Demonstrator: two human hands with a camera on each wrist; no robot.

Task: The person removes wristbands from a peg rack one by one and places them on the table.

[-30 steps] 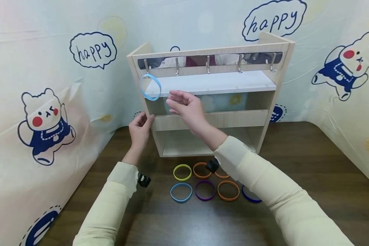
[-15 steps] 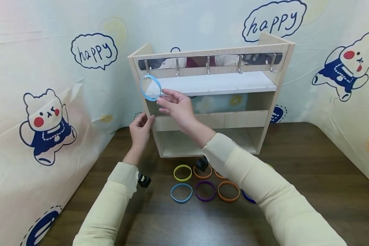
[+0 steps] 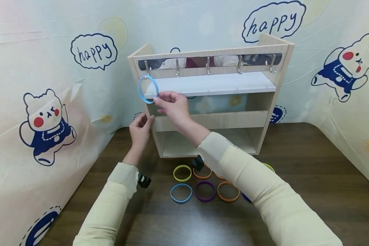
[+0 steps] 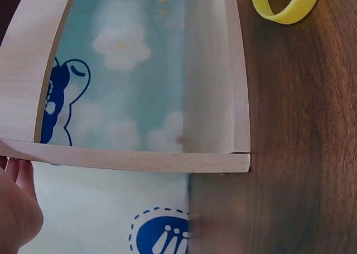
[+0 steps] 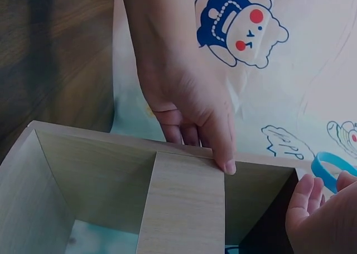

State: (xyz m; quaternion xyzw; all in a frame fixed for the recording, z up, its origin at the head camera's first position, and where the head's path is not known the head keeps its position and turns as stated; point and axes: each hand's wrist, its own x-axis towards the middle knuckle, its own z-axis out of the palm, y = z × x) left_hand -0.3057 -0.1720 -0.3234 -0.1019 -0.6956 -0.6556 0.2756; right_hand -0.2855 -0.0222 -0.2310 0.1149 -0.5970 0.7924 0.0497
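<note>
A light blue wristband [image 3: 139, 88] hangs from the leftmost metal hook [image 3: 146, 65] of a pale wooden shelf [image 3: 212, 120]. My right hand [image 3: 176, 108] pinches the band's lower right edge between thumb and fingers. In the right wrist view, the same hand [image 5: 329, 217] appears at the right edge beside the band [image 5: 319, 170]. Lower down, my left hand [image 3: 139, 132] grips the shelf's left side panel, its thumb on the front edge and the other fingers on the outer side. Only part of the left hand [image 4: 17, 209] enters the left wrist view.
On the dark table [image 3: 160, 222], in front of the shelf, lie several wristbands, among them a yellow one [image 3: 182, 180], a light blue one [image 3: 180, 202], a purple one [image 3: 205, 200] and an orange one [image 3: 228, 200]. My right sleeve [image 3: 258, 181] covers some. A printed cloth [image 3: 58, 20] stands behind.
My right hand has moved left from beside the hanging wristband and now pinches it. The band has shifted slightly left and down. My left hand stays on the side panel.
</note>
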